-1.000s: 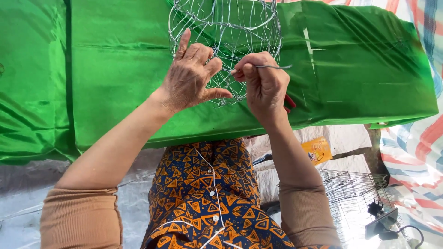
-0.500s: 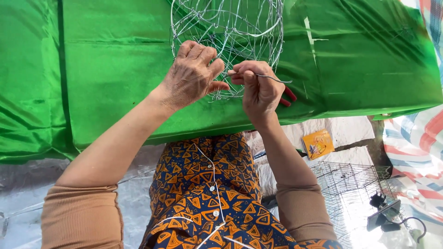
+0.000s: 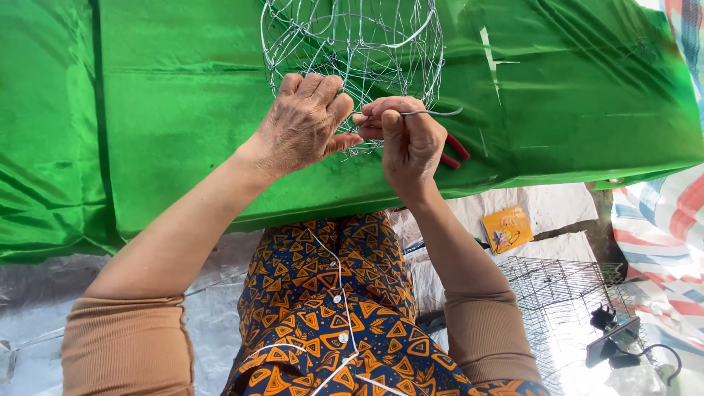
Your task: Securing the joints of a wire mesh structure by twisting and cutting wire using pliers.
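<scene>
Green cloth (image 3: 183, 147) covers the work surface, and on it, at top centre, stands a round wire frame (image 3: 352, 44) — the left hand (image 3: 304, 128) has its fingers curled onto the frame's lower edge, thumb pointing right. Just beside it, the right hand (image 3: 411, 139) is clenched around a thin wire (image 3: 433, 112) whose end sticks out to the right, with red-handled pliers (image 3: 455, 150) lying on the cloth under that hand. Further right and lower — a small orange packet (image 3: 506, 229) and a wire grid (image 3: 561, 293), well apart from both hands.
</scene>
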